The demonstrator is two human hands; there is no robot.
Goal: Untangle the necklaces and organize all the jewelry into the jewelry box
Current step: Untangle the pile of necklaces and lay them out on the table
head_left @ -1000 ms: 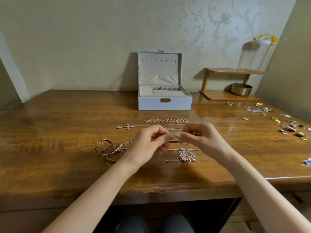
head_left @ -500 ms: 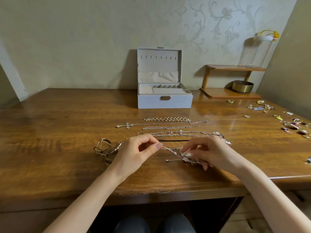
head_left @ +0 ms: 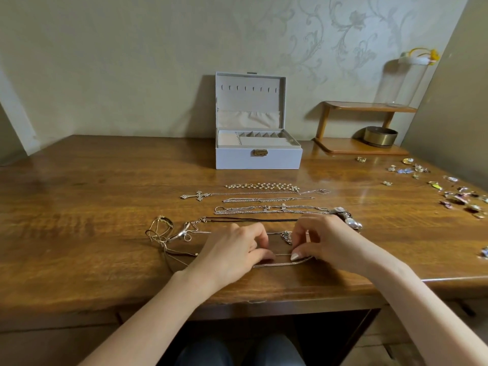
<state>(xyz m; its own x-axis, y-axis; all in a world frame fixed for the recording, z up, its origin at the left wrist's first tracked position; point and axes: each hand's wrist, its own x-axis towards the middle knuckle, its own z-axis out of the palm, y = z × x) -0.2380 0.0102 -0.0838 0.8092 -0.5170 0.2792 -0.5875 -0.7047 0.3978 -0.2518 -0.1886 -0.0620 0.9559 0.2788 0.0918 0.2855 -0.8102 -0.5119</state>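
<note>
The wooden table [head_left: 79, 207] is broad, and the jewelry box [head_left: 258, 159] stands open at the back by the wall, well apart from the work. Anything carried there has to cross the row of straightened necklaces [head_left: 269, 210], and I reckon a trailing end could hook one and drag it askew. Both hands are low near the front edge. The left hand [head_left: 232, 253] has its fingers curled, tips pressed together on the thin chain [head_left: 284, 264]. The right hand [head_left: 330, 241] seems to pinch the same chain between thumb and curled fingers, though the grip itself is partly hidden. That right hand sits just beside the black cord necklace [head_left: 250, 220], so a careless lift might sweep it out of line. The gold tangle [head_left: 161, 231] to the left looks unsorted, with loose strands running toward the left hand; a sideways pull could knot them in. A hard tug might tighten a kink or snap so fine a link. The little pendant [head_left: 287, 236] between the hands could snag.
</note>
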